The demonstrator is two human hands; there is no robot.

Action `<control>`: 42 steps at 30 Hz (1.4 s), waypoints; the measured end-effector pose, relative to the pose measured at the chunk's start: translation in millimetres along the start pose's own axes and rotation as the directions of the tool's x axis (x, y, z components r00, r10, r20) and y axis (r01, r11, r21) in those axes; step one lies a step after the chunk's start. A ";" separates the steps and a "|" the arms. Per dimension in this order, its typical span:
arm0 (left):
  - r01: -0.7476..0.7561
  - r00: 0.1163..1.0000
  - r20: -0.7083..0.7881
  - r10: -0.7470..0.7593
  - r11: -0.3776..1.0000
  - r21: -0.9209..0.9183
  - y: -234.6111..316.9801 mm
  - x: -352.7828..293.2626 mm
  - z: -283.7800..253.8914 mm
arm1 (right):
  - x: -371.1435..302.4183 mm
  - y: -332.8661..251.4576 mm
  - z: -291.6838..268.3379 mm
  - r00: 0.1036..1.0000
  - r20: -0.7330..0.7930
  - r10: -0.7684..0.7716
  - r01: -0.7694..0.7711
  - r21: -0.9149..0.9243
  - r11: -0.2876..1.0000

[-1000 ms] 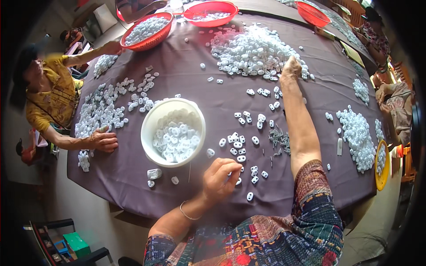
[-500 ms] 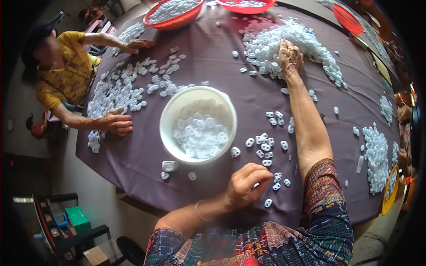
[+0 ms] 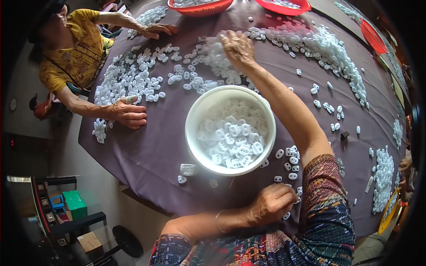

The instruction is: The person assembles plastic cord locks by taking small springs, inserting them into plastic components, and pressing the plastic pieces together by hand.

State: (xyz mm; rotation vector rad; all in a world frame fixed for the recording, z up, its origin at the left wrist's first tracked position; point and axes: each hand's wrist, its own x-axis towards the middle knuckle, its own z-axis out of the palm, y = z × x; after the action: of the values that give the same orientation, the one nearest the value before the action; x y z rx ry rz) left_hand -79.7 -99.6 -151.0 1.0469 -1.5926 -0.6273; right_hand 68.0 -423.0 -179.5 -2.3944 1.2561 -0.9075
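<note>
My right hand (image 3: pixel 238 48) reaches far across the table, palm down, fingers bent over a smeared heap of small white two-holed plastic pieces (image 3: pixel 217 57). My left hand (image 3: pixel 273 204) is low near the front edge, its fingers curled together beside a few loose pieces (image 3: pixel 299 193). What it holds, if anything, is hidden. Between my arms stands a white round tub (image 3: pixel 191 137), partly filled with the same white pieces (image 3: pixel 237 142). A small cluster of pieces (image 3: pixel 292 159) lies between the tub and my right upper arm.
A long pile of white pieces (image 3: pixel 328 48) curves along the far right. At left, a person in a yellow shirt (image 3: pixel 75 53) rests both hands near another spread (image 3: pixel 133 77). Red basins (image 3: pixel 199 9) stand at the back. A pale block (image 3: pixel 187 169) lies beside the tub.
My right hand has swept left from the big pile, and white pieces now lie smeared under it, behind the tub. My left hand stays low and curled. The view has shifted somewhat.
</note>
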 end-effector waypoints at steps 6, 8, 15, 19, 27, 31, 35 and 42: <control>0.020 1.000 -0.008 -0.020 1.000 0.010 -1.7 -2.8 -2.3 | 2.6 -38.9 0.0 0.884 0.191 -0.427 0.137 0.767 0.627; 0.032 0.999 0.008 -0.032 0.999 -0.003 -1.5 -1.3 -2.4 | -1.7 -42.2 -34.0 0.860 0.298 -0.414 -0.047 0.855 0.516; 0.018 1.000 -0.003 -0.018 1.000 -0.011 -4.0 4.4 -0.4 | -17.8 22.7 -147.7 0.767 0.640 0.045 -0.181 0.149 0.972; -0.012 1.000 -0.019 0.013 1.000 0.014 -5.7 3.3 1.8 | -46.5 37.7 -142.9 0.671 0.736 0.090 -0.401 0.259 0.879; 0.024 0.999 -0.028 -0.023 1.000 0.013 -5.0 0.0 5.7 | -14.9 -16.0 -41.3 0.590 0.720 -0.364 -0.291 0.611 0.737; 0.028 0.999 -0.043 -0.027 0.999 0.016 -4.0 -3.9 0.2 | -23.2 -47.2 -45.7 0.591 0.674 -0.443 -0.437 0.729 0.528; 0.011 1.000 -0.001 -0.011 0.999 -0.036 -1.4 3.7 0.9 | -26.5 -0.3 -109.2 0.707 0.636 -0.308 -0.302 0.666 0.682; 0.023 0.999 0.033 -0.023 1.000 -0.003 -1.4 4.2 -6.6 | -97.0 79.6 -227.0 0.785 0.619 -0.027 -0.214 0.311 0.926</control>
State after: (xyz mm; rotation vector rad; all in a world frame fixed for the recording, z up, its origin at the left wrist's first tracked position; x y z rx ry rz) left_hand -73.2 -103.2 -148.3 1.0589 -1.6096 -0.6653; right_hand -170.6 -382.1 -86.5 -2.0395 0.8439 -0.2375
